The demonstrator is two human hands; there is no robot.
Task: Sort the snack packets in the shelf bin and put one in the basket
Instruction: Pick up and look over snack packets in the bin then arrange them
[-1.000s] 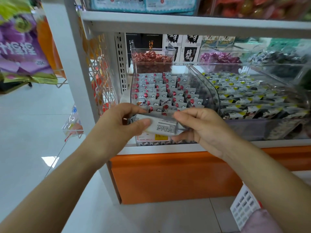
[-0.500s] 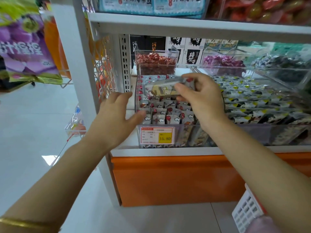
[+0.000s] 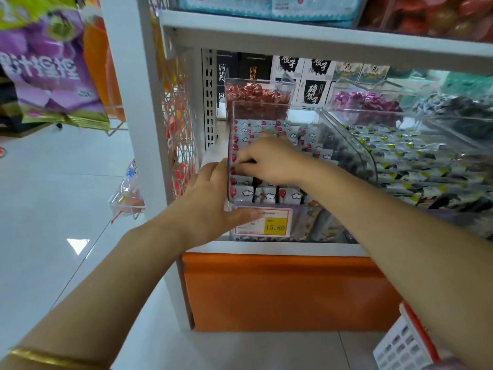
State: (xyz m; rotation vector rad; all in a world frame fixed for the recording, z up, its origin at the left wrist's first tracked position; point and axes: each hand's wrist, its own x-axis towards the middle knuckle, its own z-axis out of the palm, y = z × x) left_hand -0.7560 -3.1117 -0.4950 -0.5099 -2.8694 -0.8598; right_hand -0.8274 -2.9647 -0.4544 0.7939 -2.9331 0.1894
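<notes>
**Head view:** right hand down in the shelf bin, left hand clasping its front left corner.

The right hand's fingers curl among the snack packets; whether they pinch one is hidden. The packets look like slick foil pillows stood on edge in tight rows, so tugging one would likely drag its neighbours askew. The bin's clear, hard plastic is smooth, so the left hand's hold beside the price label could slip. The white lattice basket hangs low at right, well apart.
</notes>
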